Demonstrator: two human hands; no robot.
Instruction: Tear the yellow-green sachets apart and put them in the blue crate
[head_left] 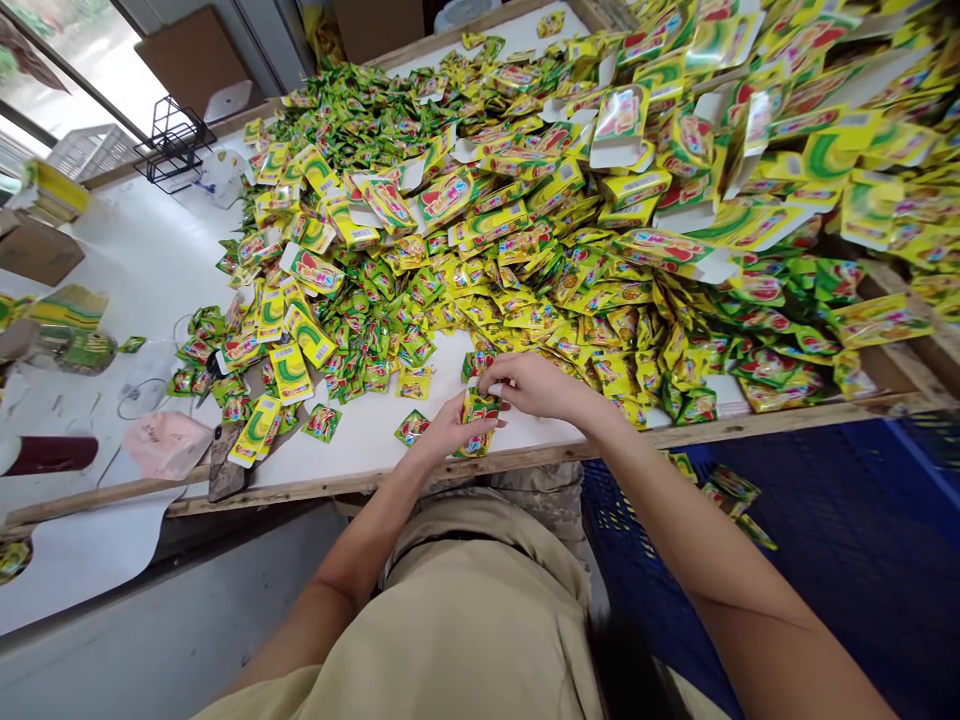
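Near the table's front edge my left hand (452, 430) is closed round a small yellow-and-green carton (480, 408) held upright. My right hand (529, 383) reaches in from the right, its fingers pinched together at the carton's top end; what lies between them is hidden. A green candy sachet (478, 364) shows just beyond the fingertips. Loose beside my left hand lies another green sachet (412, 427), and a yellow sachet (413, 382) is a little farther off.
A big heap of yellow cartons (450, 195) and sachets (517, 310) covers the table (330, 465). At left are a phone (227, 462), a pink pouch (166, 445), a jar (82, 348) and a black wire rack (172, 140). A blue crate (825, 520) stands below right.
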